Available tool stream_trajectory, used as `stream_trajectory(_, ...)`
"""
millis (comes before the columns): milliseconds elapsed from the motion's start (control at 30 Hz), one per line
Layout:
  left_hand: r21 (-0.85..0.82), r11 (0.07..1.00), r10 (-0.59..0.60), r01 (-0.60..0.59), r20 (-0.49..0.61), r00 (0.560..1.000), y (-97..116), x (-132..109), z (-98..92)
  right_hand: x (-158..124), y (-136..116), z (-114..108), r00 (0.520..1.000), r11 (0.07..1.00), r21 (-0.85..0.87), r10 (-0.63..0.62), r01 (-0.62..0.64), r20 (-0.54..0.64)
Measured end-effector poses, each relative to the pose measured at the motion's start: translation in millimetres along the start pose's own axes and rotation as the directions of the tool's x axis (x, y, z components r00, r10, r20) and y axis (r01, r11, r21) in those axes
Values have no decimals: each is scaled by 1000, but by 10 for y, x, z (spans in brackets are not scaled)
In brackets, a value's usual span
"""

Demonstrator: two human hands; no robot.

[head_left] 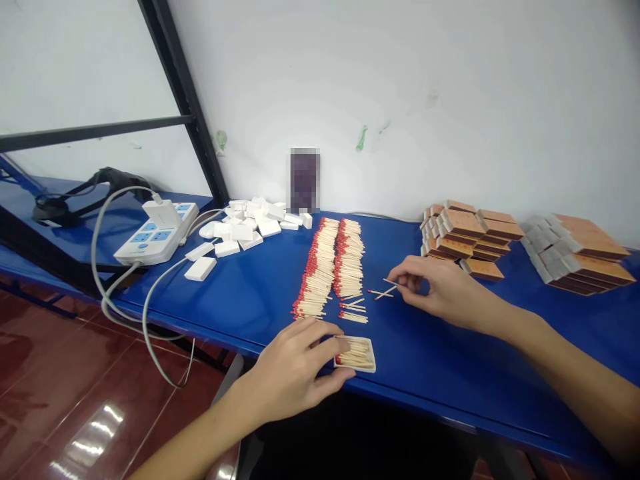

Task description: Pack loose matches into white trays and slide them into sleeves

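Note:
My left hand [295, 370] rests at the front edge of the blue table [250, 293], fingers closed around the left end of a small white tray [356, 354] holding matches. My right hand [435, 287] reaches across the table and pinches a red-tipped match [390, 283] between its fingertips. A few loose matches [380, 293] lie under that hand. Two long rows of red-tipped matches [333, 267] lie side by side in the middle of the table.
White empty trays [245, 230] are heaped at the back left, beside a white power strip [157, 230] with trailing cables. Orange matchbox sleeves [465, 237] are stacked at the back right, with another stack [575, 257] further right. A dark upright object [305, 179] leans on the wall.

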State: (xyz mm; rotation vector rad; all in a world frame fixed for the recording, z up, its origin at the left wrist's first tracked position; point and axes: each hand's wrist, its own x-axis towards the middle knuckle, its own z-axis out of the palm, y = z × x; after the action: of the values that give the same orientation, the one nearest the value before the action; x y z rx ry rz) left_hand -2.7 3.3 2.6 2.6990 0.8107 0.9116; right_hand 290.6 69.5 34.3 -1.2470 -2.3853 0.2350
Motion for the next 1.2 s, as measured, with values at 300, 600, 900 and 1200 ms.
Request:
stream_trajectory(300, -12, 1000, -23, 24, 14, 1000, 6, -11, -5, 10, -35, 17, 999, 1000, 21, -6, 7, -31)
stream_trajectory(600, -26, 999, -23, 23, 3, 1000, 3, -4, 18, -9, -176, -128, 989, 968, 227, 77, -105, 129)
stream_trajectory(900, -14, 1000, -5, 5, -6, 1000, 6, -15, 12, -73, -70, -20, 985, 995, 55, -89, 82, 145)
stream_trajectory(1200, -4, 1000, 13, -13, -28, 1000, -2, -23, 19, -51, -160, 89, 989, 998, 37, -64, 59, 134)
